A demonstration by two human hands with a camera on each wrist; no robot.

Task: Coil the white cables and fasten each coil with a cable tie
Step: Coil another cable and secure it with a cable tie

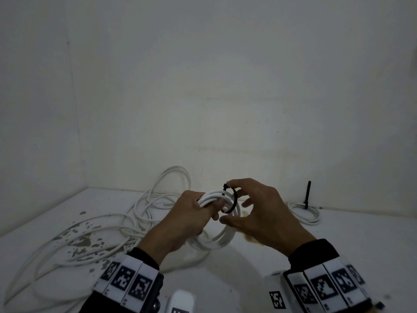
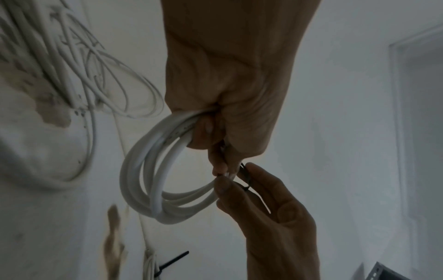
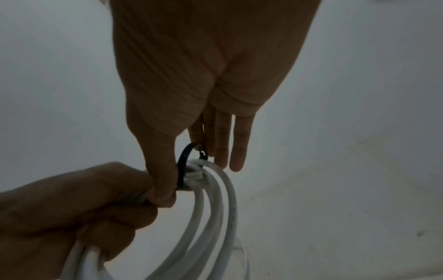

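The white coil (image 1: pixel 222 213) is staying in my left hand (image 1: pixel 191 215), gripped above the table; my right hand (image 1: pixel 255 213) is pinching the black cable tie (image 1: pixel 234 199) around it, not tightened. 1 coil (image 1: pixel 304 212) is tied already; loose cables (image 1: pixel 108 224) are waiting.

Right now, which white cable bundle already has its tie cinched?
The small coil lying by the wall, black tie tail upright. The held coil wears a loose tie loop; the tangle has none visible.
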